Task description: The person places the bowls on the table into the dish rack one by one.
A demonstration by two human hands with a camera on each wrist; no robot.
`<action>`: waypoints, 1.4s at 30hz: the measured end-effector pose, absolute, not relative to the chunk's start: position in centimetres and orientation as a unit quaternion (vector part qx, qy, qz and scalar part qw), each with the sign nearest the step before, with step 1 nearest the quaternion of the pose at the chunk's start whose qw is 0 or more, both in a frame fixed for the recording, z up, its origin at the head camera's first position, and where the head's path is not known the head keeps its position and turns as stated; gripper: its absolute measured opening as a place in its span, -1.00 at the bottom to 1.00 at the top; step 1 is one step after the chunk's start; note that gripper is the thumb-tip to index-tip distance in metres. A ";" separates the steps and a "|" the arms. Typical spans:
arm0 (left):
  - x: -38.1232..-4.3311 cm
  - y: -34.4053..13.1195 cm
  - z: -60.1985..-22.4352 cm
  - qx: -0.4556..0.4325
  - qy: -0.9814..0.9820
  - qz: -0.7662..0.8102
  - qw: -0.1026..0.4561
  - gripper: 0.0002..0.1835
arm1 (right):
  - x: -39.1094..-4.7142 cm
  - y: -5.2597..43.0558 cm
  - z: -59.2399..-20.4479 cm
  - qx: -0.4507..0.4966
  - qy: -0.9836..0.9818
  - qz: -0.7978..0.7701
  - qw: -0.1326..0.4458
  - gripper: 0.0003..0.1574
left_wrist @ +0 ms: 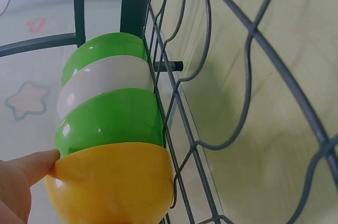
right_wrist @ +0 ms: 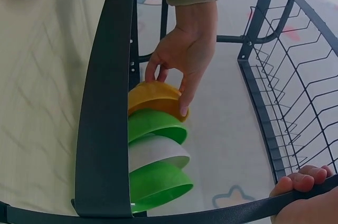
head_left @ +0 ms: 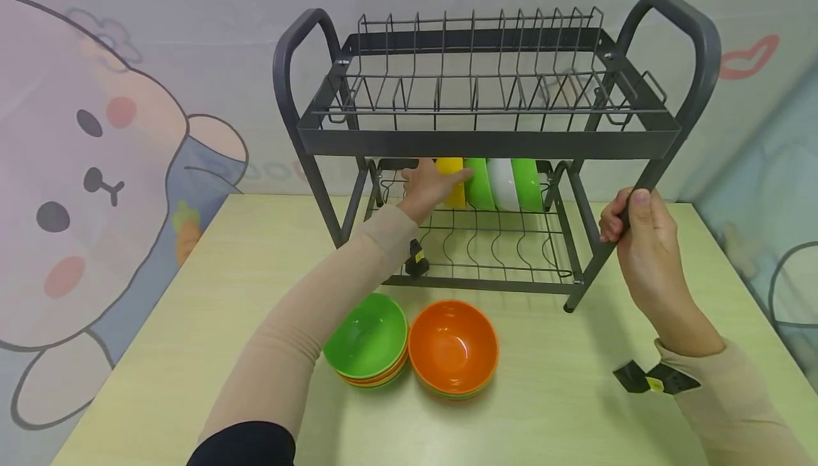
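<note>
On the lower tier of a dark metal dish rack [head_left: 486,145], several bowls stand on edge in a row. My left hand [head_left: 427,189] reaches in under the top tier and pinches the yellow bowl [left_wrist: 113,182], the one at the left end. Its thumb and fingers [right_wrist: 153,70] lie over the bowl's rim in the right wrist view. Beside the yellow bowl come a green bowl [left_wrist: 113,118], a white bowl [left_wrist: 108,78] and another green bowl [left_wrist: 108,49]. At the rack's right side, my right hand [head_left: 652,260] grips the slanted leg [head_left: 597,267].
In front of the rack, a bowl stack topped by a green bowl [head_left: 371,334] stands beside another topped by an orange bowl [head_left: 454,349]. Both sit on the pale wooden table [head_left: 211,324]. A cartoon-printed backdrop [head_left: 128,168] hangs behind; a dark cable [head_left: 773,288] loops at far right.
</note>
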State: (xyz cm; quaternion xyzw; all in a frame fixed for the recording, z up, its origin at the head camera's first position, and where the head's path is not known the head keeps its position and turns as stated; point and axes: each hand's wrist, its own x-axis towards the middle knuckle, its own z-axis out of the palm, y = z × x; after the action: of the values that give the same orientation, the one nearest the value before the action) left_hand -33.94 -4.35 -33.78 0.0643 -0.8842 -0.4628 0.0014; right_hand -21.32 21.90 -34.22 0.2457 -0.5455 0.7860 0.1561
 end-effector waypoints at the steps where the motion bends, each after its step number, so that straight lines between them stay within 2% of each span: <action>1: -34.0 -4.3 -33.8 0.063 -0.885 -0.462 0.003 -0.05 | -21.3 21.9 -34.2 0.243 -0.546 0.786 0.157 -0.68; 17: -34.3 -4.0 -33.8 0.093 -0.890 -0.443 -0.045 -0.03 | -21.3 21.9 -34.2 0.245 -0.553 0.780 0.160 -0.70; 27: -34.6 -3.9 -34.0 0.088 -0.882 -0.461 -0.052 0.03 | -21.3 22.0 -34.3 0.260 -0.540 0.787 0.150 -0.69; 37: -34.5 -4.2 -34.1 0.079 -0.876 -0.472 -0.053 0.02 | -21.3 21.8 -34.3 0.264 -0.536 0.788 0.147 -0.69; 42: -34.5 -4.3 -34.1 0.055 -0.868 -0.491 -0.056 -0.07 | -21.3 21.9 -34.3 0.260 -0.536 0.789 0.151 -0.68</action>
State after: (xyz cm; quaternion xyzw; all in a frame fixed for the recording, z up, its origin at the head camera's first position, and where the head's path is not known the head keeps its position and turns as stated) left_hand -34.52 -4.34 -34.08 0.0545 -0.8678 -0.4907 -0.0557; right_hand -21.29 21.89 -34.29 0.2601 -0.5362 0.7887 0.1511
